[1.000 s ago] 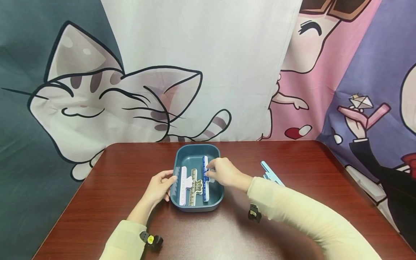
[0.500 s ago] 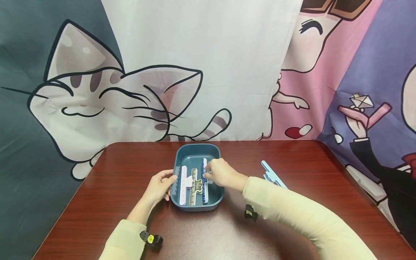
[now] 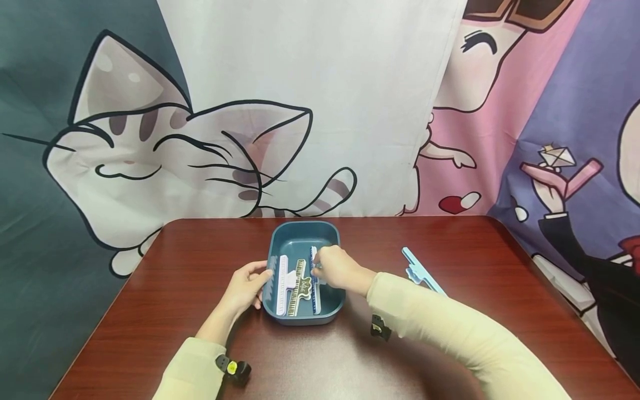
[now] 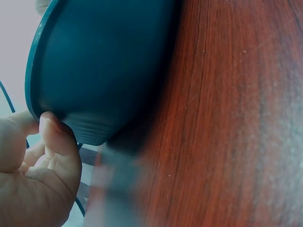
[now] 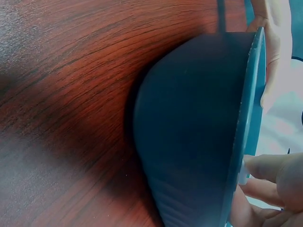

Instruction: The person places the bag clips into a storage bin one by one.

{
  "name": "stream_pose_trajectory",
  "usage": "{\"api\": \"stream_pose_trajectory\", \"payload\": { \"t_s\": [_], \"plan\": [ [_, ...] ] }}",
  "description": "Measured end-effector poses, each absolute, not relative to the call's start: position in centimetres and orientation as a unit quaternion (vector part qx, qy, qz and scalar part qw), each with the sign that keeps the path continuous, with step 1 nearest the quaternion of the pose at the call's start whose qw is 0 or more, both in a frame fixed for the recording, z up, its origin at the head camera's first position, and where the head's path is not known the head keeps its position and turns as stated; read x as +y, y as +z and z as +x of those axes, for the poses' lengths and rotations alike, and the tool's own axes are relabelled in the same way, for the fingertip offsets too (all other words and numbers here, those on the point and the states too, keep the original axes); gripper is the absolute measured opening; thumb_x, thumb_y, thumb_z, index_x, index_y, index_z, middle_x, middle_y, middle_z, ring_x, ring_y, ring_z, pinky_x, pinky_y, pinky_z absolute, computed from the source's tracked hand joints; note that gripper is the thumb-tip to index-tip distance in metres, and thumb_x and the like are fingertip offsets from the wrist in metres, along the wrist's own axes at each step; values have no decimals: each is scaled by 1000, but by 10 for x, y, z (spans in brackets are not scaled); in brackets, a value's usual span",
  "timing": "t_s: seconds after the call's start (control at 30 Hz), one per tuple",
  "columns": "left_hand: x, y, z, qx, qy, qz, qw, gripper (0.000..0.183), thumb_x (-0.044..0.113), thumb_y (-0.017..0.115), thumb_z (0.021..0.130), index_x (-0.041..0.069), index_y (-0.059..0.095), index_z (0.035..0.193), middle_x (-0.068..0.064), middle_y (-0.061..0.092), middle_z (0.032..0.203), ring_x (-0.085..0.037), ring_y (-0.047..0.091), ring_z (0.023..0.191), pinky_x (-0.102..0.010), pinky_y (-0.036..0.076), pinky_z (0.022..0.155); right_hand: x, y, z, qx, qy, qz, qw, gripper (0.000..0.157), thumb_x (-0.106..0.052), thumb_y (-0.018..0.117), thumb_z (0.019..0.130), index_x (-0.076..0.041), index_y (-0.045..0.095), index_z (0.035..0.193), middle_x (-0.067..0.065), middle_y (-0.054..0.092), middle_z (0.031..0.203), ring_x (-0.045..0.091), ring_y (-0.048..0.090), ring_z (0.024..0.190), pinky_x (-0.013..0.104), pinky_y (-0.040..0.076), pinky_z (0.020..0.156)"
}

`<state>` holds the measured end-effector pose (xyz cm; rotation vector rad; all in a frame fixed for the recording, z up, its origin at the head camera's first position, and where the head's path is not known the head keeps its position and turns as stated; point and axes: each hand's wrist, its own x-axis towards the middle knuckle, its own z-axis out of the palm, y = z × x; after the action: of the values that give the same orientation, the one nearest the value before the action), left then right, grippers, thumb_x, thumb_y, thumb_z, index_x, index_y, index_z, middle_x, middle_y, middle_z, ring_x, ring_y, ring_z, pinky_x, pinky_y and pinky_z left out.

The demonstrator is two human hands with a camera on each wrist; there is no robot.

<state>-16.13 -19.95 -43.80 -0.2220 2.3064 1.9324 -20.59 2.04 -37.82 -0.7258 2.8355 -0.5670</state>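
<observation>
A blue-grey plastic bin (image 3: 305, 322) stands on the table with three long clips patterned like piano keys in it. My left hand (image 3: 245, 289) pinches the bin's left rim between thumb and fingers; the left wrist view shows its thumb against the outer wall. My right hand (image 3: 342, 271) reaches over the right rim and pinches the blue clip (image 3: 315, 297), partly hidden by the fingers. Beside it, the gold-and-black clip (image 3: 299, 289) leans slightly, its ornate grip overlapping the blue clip. At the left lies the pale lilac clip (image 3: 282, 286).
A light blue clip (image 3: 422, 272) lies on the red-brown wooden table (image 3: 210, 239), right of the bin and partly behind the right sleeve (image 3: 450, 316). A printed cartoon curtain (image 3: 380, 111) hangs behind the table's back edge.
My right hand has shifted a little left and nearer, sliding the blue clip toward the gold-and-black one, which has tilted slightly. The left hand and the bin stay in place.
</observation>
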Motion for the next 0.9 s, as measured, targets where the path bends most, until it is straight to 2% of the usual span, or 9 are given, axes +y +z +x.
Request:
{"api": "stream_pose_trajectory", "payload": {
  "t_s": [0.3, 0.6, 0.7, 0.9],
  "plan": [
    [-199, -437, -161, 761, 641, -74, 62, 47, 15, 61, 92, -3, 46, 134, -2, 52, 60, -10, 45, 41, -21, 40, 34, 15, -384, -208, 946, -193, -251, 65, 23, -14, 67, 86, 1, 70, 103, 12, 71, 102, 21, 67, 94, 32, 56, 77],
    [-199, -437, -161, 763, 639, -76, 64, 46, 14, 59, 93, -3, 46, 133, -2, 51, 59, -11, 45, 41, -21, 40, 34, 12, -390, -209, 945, -194, -255, 57, 20, -11, 66, 86, 3, 69, 99, 13, 71, 97, 22, 67, 90, 32, 56, 76],
    [-200, -438, -162, 761, 642, -75, 64, 46, 14, 59, 93, -3, 46, 133, -1, 51, 59, -11, 44, 41, -21, 40, 34, 11, -392, -209, 946, -189, -259, 54, 16, -10, 65, 86, 2, 70, 97, 11, 71, 93, 19, 66, 81, 28, 55, 69],
    [-199, -437, -161, 759, 644, -76, 63, 45, 14, 59, 93, -3, 46, 133, -1, 51, 59, -10, 44, 41, -21, 39, 34, 8, -394, -209, 947, -182, -254, 70, 8, -5, 62, 87, -2, 66, 81, 4, 63, 69, 11, 55, 57, 20, 44, 49]
  ]
}}
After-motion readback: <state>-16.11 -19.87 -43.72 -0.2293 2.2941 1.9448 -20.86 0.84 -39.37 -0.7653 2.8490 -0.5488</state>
